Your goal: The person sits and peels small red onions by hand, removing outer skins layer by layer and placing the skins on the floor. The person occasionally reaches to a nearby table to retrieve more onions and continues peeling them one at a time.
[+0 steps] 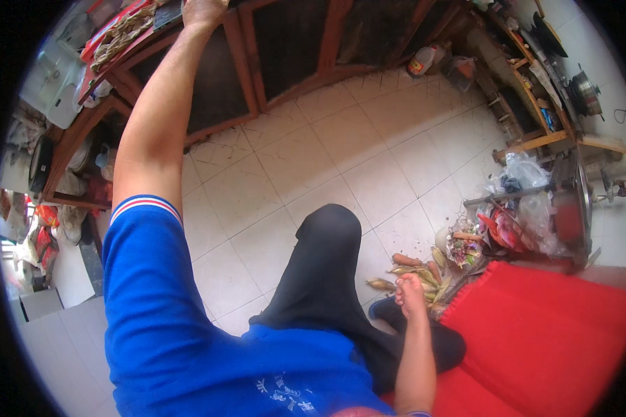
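My left hand is stretched far forward, over the edge of a reddish-brown wooden cabinet; its fingers are cut off or hidden at the top rim, so what it touches cannot be told. My right hand is near my bent leg, fingers curled in, with nothing visible in it. Beyond it on the tiled floor lie ears of corn in husks and orange, carrot-like roots. Crumpled brown cloth or paper lies left of my left hand.
A red cloth covers a seat or bed at the right. Beside it are plastic bags on a rack and a bag of scraps. A plastic jug stands by the cabinets. A metal pot is at the far right.
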Demonstrator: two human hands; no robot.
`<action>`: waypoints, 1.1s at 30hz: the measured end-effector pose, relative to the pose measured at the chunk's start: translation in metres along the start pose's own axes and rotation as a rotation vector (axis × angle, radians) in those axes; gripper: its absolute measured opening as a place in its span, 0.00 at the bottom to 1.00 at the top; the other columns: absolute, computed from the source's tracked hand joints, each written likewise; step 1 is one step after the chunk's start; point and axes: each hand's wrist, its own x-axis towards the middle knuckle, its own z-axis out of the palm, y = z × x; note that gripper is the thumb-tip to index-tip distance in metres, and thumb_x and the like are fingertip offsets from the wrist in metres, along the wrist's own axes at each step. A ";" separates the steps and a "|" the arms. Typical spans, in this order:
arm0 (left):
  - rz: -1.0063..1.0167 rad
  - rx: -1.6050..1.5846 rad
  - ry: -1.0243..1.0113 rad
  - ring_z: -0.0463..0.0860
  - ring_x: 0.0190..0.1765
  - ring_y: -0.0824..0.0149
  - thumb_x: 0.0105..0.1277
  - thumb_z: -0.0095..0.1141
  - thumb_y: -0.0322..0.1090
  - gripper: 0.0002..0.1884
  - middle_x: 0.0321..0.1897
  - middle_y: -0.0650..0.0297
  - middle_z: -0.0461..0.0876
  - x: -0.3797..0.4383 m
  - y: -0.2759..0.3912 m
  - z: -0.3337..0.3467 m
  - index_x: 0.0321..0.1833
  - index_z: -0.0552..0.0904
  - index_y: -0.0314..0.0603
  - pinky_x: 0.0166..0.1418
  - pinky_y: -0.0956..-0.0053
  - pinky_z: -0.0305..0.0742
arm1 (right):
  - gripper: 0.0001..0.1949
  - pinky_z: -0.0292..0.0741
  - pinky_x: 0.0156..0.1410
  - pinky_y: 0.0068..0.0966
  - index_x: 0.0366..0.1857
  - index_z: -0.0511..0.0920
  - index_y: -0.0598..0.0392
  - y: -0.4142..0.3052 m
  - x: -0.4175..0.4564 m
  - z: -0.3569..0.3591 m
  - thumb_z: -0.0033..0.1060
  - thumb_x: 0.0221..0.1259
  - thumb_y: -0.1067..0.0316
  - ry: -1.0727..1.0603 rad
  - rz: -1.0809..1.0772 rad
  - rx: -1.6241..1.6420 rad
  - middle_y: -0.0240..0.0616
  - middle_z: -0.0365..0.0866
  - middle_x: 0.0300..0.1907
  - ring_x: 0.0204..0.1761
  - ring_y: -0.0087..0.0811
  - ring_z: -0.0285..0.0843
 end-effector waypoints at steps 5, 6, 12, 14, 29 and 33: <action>-0.030 0.255 -0.062 0.85 0.45 0.49 0.65 0.63 0.39 0.11 0.36 0.51 0.85 0.021 -0.018 0.017 0.41 0.79 0.39 0.51 0.56 0.80 | 0.06 0.59 0.18 0.16 0.41 0.72 0.49 0.001 0.015 -0.001 0.59 0.67 0.72 0.002 0.086 -0.049 0.29 0.70 0.22 0.17 0.19 0.65; -0.059 0.278 -0.100 0.85 0.45 0.49 0.67 0.62 0.43 0.12 0.37 0.50 0.85 0.022 -0.014 0.018 0.41 0.81 0.41 0.52 0.55 0.80 | 0.06 0.59 0.18 0.16 0.42 0.72 0.49 0.001 0.016 -0.002 0.59 0.67 0.72 0.006 0.092 -0.045 0.29 0.70 0.22 0.18 0.20 0.65; -0.142 0.350 -0.130 0.85 0.48 0.49 0.69 0.61 0.46 0.12 0.39 0.50 0.85 0.018 0.001 0.016 0.41 0.85 0.44 0.52 0.54 0.80 | 0.06 0.58 0.19 0.15 0.42 0.72 0.46 0.002 0.023 -0.004 0.57 0.69 0.71 0.011 0.113 -0.093 0.28 0.71 0.23 0.18 0.18 0.64; -0.113 0.309 -0.093 0.84 0.48 0.48 0.69 0.61 0.45 0.12 0.40 0.50 0.85 0.017 -0.003 0.014 0.41 0.84 0.43 0.53 0.55 0.80 | 0.06 0.58 0.19 0.14 0.42 0.72 0.46 0.004 0.023 -0.001 0.58 0.69 0.71 0.017 0.107 -0.115 0.28 0.71 0.24 0.18 0.18 0.64; 0.183 -0.593 -0.693 0.88 0.37 0.56 0.68 0.63 0.31 0.08 0.34 0.51 0.86 -0.232 0.223 -0.024 0.47 0.82 0.38 0.43 0.64 0.83 | 0.05 0.58 0.20 0.16 0.43 0.76 0.56 -0.058 -0.047 -0.023 0.57 0.70 0.69 -0.053 -0.300 0.028 0.35 0.82 0.31 0.18 0.17 0.64; 0.200 -0.775 -1.057 0.88 0.48 0.57 0.72 0.61 0.31 0.10 0.47 0.52 0.87 -0.288 0.365 -0.095 0.53 0.83 0.41 0.52 0.67 0.84 | 0.06 0.72 0.24 0.19 0.46 0.74 0.57 -0.087 -0.098 -0.052 0.55 0.71 0.69 -0.089 -0.480 0.222 0.30 0.76 0.27 0.19 0.16 0.66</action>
